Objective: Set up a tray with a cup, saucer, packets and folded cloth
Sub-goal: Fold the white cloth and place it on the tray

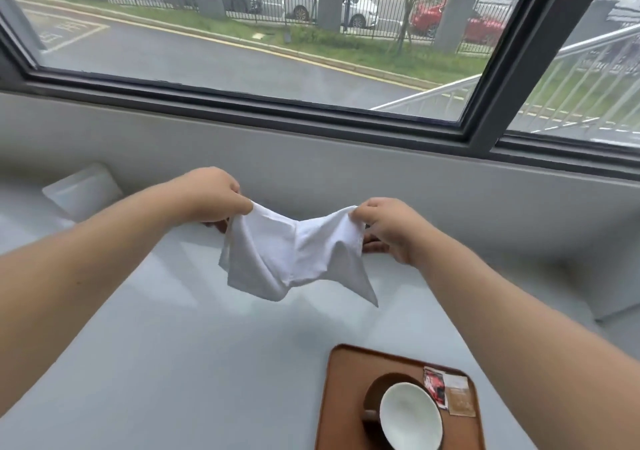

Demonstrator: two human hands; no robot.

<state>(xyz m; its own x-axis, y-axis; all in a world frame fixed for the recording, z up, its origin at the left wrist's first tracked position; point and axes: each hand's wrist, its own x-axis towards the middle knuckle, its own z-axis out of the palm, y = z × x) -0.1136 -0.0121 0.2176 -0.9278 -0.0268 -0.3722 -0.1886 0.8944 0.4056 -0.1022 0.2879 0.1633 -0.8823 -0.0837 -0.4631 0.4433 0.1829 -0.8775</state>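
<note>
My left hand (211, 195) pinches one top corner of the white cloth (294, 255), fingers curled shut on it. My right hand (388, 227) pinches the other top corner the same way. Both arms reach forward, and the cloth hangs slack between the hands, above the table (173, 345) and not touching it. It sags in the middle, with creased folds; one loose corner points down to the right, and a bunched edge droops at the lower left.

The table is pale and glossy. Near me, on the right, lies a brown tray (341, 397). On it sits a dark saucer (372, 392) with a cup (410, 415) on top, the cup white inside. Just right of the cup, on the tray, lie two packets side by side: a red and white one (434, 385) and a tan one (459, 396), touching or nearly so.

At the far left of the table stands a white box (81, 189) against the wall. Beyond the wall is a window (242, 33) with a dark frame, showing a road, a fence and parked cars.
</note>
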